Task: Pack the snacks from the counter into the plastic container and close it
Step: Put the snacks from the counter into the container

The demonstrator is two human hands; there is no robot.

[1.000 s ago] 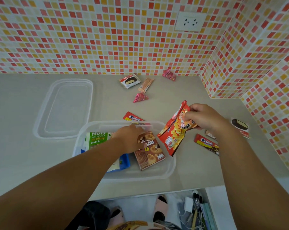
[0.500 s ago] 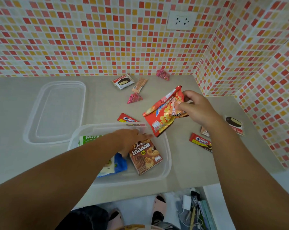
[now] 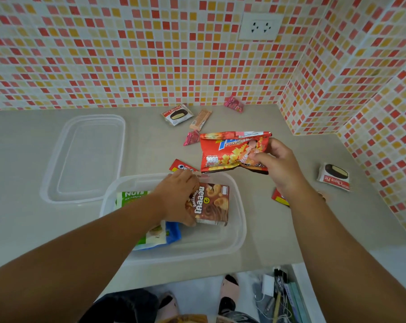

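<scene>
A clear lid (image 3: 85,157) lies upside-up on the grey counter (image 3: 15,217) at far left. Beside it, the open plastic container (image 3: 240,229) holds a green nut bag (image 3: 129,198) and a brown biscuit box (image 3: 212,203). The left hand (image 3: 176,197) reaches inside, its grip clasped on the box's left edge. Above the container's far rim, the right hand (image 3: 279,164) holds a red potato snack bag (image 3: 230,151) aloft, grip pinching its right end. Small snacks lie scattered behind, and a choco pie (image 3: 334,177) at far right. The puffy bag may not sit flat beside the box, so the lid could later fail to seal.
</scene>
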